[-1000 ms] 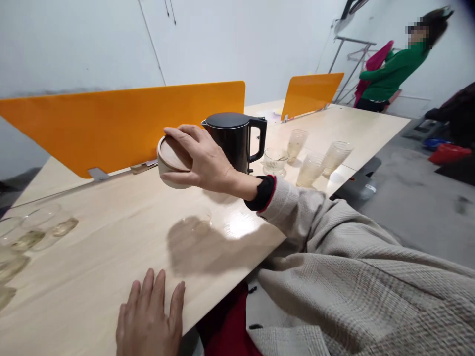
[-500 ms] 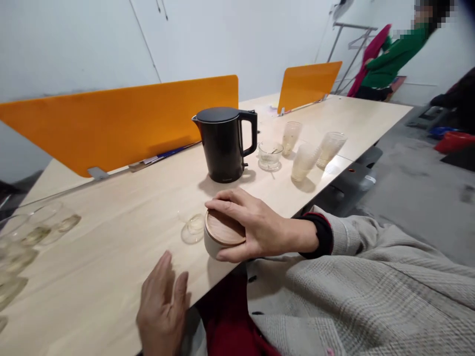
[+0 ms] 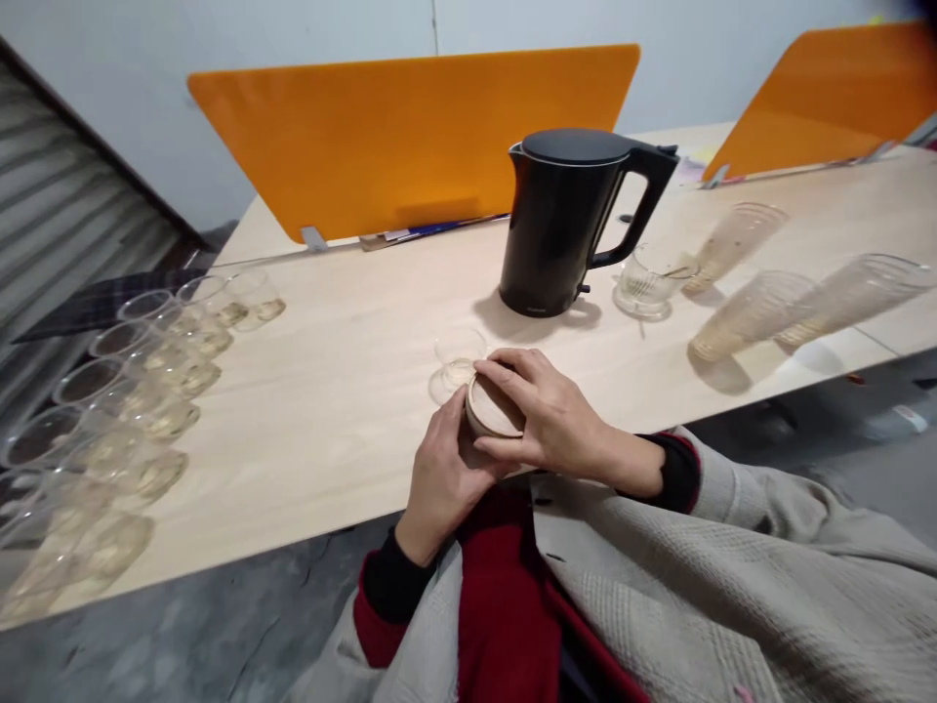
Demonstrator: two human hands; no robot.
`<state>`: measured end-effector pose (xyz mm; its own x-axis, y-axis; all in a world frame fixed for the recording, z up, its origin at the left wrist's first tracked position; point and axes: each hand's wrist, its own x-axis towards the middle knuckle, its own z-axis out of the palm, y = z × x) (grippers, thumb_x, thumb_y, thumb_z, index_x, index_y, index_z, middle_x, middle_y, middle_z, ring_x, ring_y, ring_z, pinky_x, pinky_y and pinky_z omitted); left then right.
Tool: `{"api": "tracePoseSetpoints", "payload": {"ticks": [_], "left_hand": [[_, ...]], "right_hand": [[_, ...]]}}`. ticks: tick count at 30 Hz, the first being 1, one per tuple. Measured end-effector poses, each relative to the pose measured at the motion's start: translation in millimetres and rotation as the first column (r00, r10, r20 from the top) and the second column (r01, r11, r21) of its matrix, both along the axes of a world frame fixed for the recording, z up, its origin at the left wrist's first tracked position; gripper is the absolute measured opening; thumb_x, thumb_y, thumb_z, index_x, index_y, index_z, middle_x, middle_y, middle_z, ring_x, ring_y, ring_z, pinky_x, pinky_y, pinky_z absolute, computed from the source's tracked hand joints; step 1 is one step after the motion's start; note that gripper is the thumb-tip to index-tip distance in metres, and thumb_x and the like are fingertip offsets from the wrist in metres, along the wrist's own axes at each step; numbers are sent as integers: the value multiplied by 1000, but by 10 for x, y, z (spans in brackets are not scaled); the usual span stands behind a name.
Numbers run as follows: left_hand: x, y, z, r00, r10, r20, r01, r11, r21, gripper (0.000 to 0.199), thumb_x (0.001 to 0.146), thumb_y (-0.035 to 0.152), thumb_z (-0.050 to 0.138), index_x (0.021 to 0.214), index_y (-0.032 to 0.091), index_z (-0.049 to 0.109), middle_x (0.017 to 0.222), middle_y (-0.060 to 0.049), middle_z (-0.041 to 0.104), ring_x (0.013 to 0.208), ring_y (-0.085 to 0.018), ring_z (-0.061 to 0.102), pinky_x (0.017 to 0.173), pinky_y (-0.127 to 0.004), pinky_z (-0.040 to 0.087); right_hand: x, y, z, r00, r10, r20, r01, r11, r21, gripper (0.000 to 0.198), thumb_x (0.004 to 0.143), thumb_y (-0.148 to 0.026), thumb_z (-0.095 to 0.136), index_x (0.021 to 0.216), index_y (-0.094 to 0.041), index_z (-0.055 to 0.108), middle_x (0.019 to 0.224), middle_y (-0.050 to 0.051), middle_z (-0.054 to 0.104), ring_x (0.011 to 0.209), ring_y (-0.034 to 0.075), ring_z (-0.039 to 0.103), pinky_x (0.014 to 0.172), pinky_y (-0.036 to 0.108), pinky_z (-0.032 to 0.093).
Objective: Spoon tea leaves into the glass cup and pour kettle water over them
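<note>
Both hands' fingers grip a lidded jar (image 3: 489, 410) at the wooden table (image 3: 351, 391) edge, near orange dividers (image 3: 410, 137).

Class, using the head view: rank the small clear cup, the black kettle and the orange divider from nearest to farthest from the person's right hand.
From the right hand, which rests on the lidded jar:
1. Small clear cup, just beyond the fingertips, to the left.
2. Black kettle, farther back, mid-table.
3. Orange divider, at the table's rear edge, behind the kettle.
</note>
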<state>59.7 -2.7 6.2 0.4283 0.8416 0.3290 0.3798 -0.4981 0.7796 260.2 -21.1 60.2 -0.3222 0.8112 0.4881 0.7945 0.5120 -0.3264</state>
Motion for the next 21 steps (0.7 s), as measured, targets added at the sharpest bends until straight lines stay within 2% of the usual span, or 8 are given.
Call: {"api": "tracePoseSetpoints", "payload": {"ticks": [4, 7, 11, 16, 21], "left_hand": [[3, 18, -72, 999, 0, 34, -1, 1000, 29, 96, 83, 59, 83, 160, 22, 39, 158, -19, 57, 145, -37, 58, 121, -56, 50], [-7, 12, -90, 999, 23, 49, -23, 1000, 8, 96, 85, 59, 80, 161, 21, 35, 161, -21, 53, 148, -37, 55, 122, -57, 48], [15, -1, -60, 997, 72, 26, -70, 996, -50, 93, 82, 52, 83, 157, 22, 38, 156, -20, 58, 141, -37, 61, 117, -56, 53], [46, -3, -46, 996, 84, 18, -84, 996, -13, 87, 82, 48, 81, 154, 22, 39, 153, -18, 60, 137, -35, 65, 112, -54, 57], [81, -8, -45, 993, 106, 47, -107, 994, 25, 96, 75, 50, 89, 152, 22, 39, 148, -17, 64, 134, -35, 67, 110, -52, 59]], "right_hand": [[-67, 18, 45, 998, 23, 55, -21, 999, -37, 85, 90, -70, 71, 154, -16, 51, 140, 21, 60, 123, 37, 58, 100, 57, 59], [-147, 21, 47, 997, 17, 75, -15, 1000, -19, 91, 91, -78, 64, 152, -12, 54, 139, 23, 60, 120, 38, 58, 98, 58, 59], [-204, 29, 4, 998, -12, 69, 11, 1000, 9, 79, 96, -70, 61, 150, -14, 57, 138, 22, 61, 120, 37, 58, 99, 58, 59], [-208, 25, -47, 1000, -9, 3, 9, 1000, 9, 71, 96, -62, 64, 150, -17, 57, 142, 19, 61, 123, 37, 58, 102, 58, 58], [-230, 47, -22, 976, -19, -216, 10, 999, -40, 61, 97, -57, 63, 147, -22, 59, 137, 15, 63, 125, 33, 61, 106, 56, 57]]}}
